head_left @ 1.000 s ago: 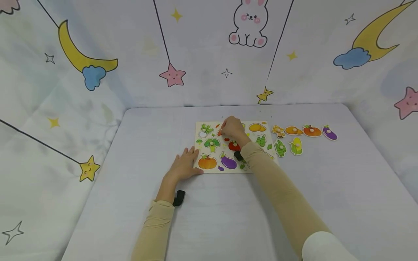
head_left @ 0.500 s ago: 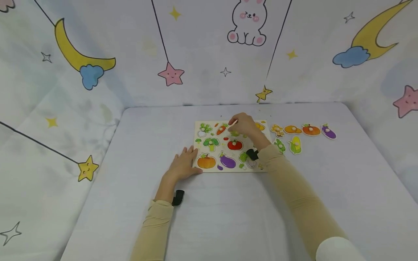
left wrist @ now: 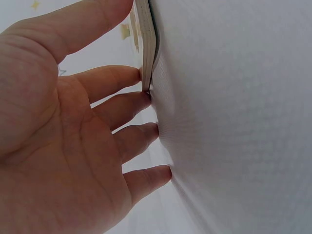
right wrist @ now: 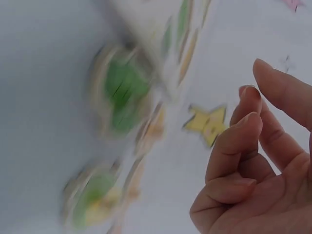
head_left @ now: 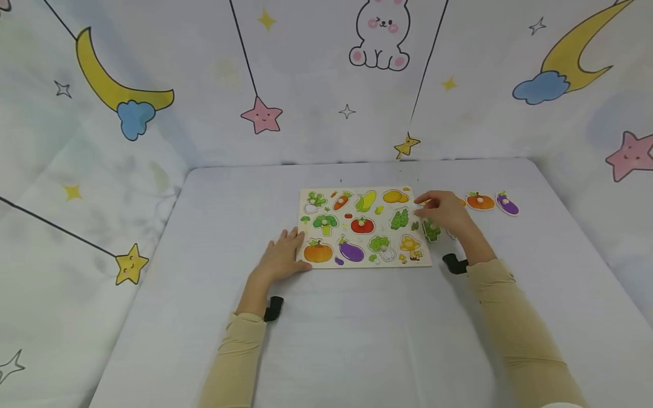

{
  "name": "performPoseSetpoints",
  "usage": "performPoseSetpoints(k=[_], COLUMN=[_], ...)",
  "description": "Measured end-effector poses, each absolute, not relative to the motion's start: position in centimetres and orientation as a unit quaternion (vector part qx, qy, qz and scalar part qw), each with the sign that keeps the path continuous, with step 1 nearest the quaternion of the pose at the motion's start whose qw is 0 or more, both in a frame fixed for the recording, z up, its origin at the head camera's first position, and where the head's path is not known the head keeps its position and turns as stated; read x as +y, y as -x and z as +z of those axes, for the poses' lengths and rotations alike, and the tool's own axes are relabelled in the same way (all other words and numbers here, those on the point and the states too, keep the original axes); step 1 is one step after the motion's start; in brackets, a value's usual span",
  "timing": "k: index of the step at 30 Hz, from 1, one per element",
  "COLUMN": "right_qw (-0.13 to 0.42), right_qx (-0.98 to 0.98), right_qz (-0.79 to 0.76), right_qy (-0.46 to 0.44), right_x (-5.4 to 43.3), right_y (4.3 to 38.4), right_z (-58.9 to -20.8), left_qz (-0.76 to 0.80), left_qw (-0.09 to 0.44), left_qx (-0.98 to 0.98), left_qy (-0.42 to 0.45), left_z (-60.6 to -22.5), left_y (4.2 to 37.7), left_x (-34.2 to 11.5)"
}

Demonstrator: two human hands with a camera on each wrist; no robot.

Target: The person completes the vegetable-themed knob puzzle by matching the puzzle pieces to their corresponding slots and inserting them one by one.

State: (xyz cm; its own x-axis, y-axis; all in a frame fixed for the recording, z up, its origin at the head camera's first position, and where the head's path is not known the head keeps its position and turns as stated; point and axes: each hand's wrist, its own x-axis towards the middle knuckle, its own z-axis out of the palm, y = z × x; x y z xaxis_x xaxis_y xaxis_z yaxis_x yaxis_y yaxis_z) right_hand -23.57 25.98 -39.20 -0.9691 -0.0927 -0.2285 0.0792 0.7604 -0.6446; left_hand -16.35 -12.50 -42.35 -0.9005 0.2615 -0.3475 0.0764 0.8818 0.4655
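The left hand (head_left: pixel 279 258), fingers spread, touched the edge of the puzzle board (head_left: pixel 384 226) on the table (head_left: pixel 347 328), while the right hand (head_left: pixel 448 214), empty with fingers loosely bent, mostly hid the corn piece (right wrist: pixel 95 197), blurred in the right-wrist view.

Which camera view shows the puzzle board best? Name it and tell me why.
The head view: nearly the whole face of the puzzle board shows, with the left hand at one edge. The left wrist view gives mostly its side edge; the right wrist view, only a blurred corner part.
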Motion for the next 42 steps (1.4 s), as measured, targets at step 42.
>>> performPoseSetpoints(k=[42], right_qw=[0.175], right_qx=[0.933], right_qz=[-0.312], right_qy=[-0.041], right_x=[35.3], right_y=[23.1], right_z=[-42.4], left_qz=[0.230], left_qw=[0.205], left_qx=[0.947], left_qy=[-0.086], left_z=[-42.2], left_y=[16.4], left_x=[-12.5])
